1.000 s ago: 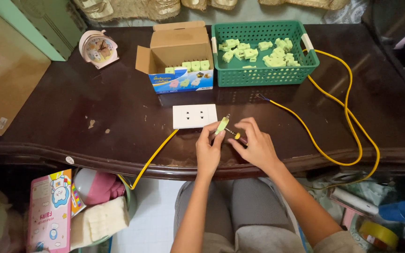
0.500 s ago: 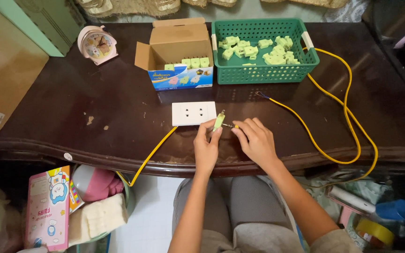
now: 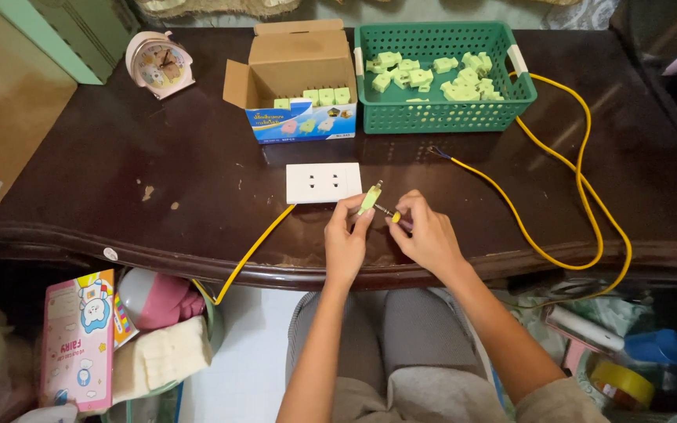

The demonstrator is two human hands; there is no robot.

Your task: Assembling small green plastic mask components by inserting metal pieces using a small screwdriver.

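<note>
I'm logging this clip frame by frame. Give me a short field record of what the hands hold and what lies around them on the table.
left hand: pinches a small green plug
right hand: holds a yellow-handled screwdriver against the plug
white socket plate: on the table, beside the hands
green basket: holds many green plugs
cardboard box: open
yellow cable: looped at right
clock: far left

Screwdriver (image 3: 392,215): handle mostly hidden inside right hand (image 3: 426,235). Green plug (image 3: 368,199) too small to make out its screw (pins likewise). Yellow cable (image 3: 589,196) vanishes below the table edge (image 3: 197,254).
</note>
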